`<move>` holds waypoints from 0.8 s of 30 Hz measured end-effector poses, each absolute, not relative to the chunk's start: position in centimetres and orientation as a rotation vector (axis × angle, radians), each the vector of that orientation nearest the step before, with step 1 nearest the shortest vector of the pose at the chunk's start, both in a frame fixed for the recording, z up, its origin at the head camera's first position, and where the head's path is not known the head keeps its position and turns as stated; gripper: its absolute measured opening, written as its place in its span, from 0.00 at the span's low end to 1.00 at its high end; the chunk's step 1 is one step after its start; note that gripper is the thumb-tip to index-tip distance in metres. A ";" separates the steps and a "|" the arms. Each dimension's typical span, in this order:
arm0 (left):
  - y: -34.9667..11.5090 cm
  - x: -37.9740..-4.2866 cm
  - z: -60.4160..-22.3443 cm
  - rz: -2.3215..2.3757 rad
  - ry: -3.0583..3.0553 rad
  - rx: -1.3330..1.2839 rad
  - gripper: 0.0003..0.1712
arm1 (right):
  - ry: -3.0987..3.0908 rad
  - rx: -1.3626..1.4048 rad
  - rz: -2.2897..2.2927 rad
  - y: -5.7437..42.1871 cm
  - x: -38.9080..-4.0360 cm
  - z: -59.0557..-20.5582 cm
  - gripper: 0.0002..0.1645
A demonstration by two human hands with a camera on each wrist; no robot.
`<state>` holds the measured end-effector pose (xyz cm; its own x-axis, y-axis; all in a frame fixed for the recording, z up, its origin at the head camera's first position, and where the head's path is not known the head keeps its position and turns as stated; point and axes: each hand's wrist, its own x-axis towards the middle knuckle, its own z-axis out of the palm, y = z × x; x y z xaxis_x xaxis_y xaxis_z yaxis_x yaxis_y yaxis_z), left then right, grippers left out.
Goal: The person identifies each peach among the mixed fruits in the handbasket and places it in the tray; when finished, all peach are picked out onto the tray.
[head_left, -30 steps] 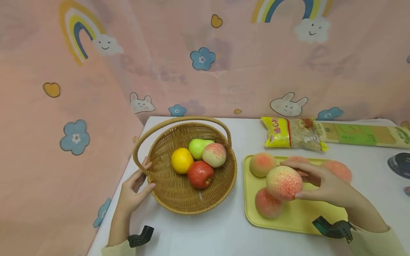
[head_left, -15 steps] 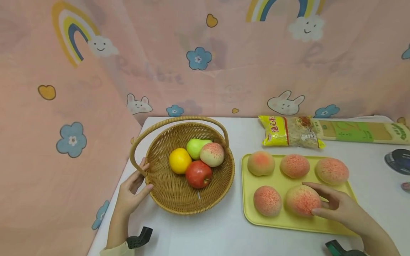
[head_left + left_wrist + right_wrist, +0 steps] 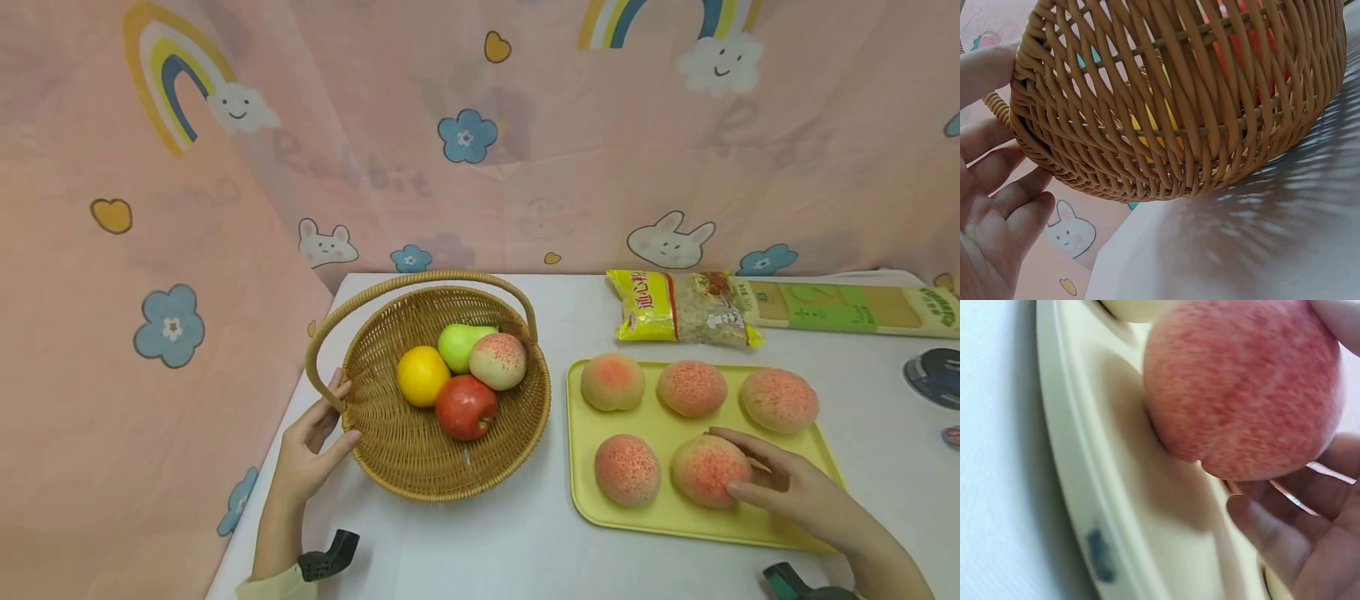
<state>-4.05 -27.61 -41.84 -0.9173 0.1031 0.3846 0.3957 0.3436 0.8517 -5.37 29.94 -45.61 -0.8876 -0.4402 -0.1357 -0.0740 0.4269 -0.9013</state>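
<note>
- As the head view showed, the left hand held the basket at its rim, thumb and fingers curved to the edge beside the foot of the handle.
- Head view: the right hand was clamped on a peach. This peach was in the near row of the yellow tray, right of a second peach; three more peaches formed the far row.
- Head view: a red apple, an orange, a green pear and a pale peach lay grouped inside the basket.
- Head view: a yellow bag and a long packet lay beyond the tray.
- Left wrist view: the fingers met the basket's edge below the thumb; red and yellow fruit showed through the weave.
- Right wrist view: one fingertip stood apart from the gripped peach. Whether the peach bore fully on the tray could not be told.
</note>
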 end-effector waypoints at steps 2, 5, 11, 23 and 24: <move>-27.6 -4.1 -41.8 -1.603 -2.349 -0.443 0.37 | 2.343 -0.476 -1.457 29.8 -5.3 -45.5 0.32; -27.6 -4.1 -41.8 -1.598 -2.354 -0.435 0.37 | 2.343 -0.525 -1.468 29.6 -5.3 -45.4 0.32; -27.6 -4.1 -41.8 -1.587 -2.364 -0.435 0.37 | 2.313 -0.539 -1.532 29.2 -5.1 -45.6 0.38; -27.7 -4.1 -41.9 -1.584 -2.366 -0.429 0.37 | 2.480 -0.458 -1.334 28.9 -4.8 -45.6 0.39; -27.7 -4.1 -42.0 -1.584 -2.367 -0.428 0.37 | 2.482 -0.441 -1.301 29.0 -4.8 -45.5 0.38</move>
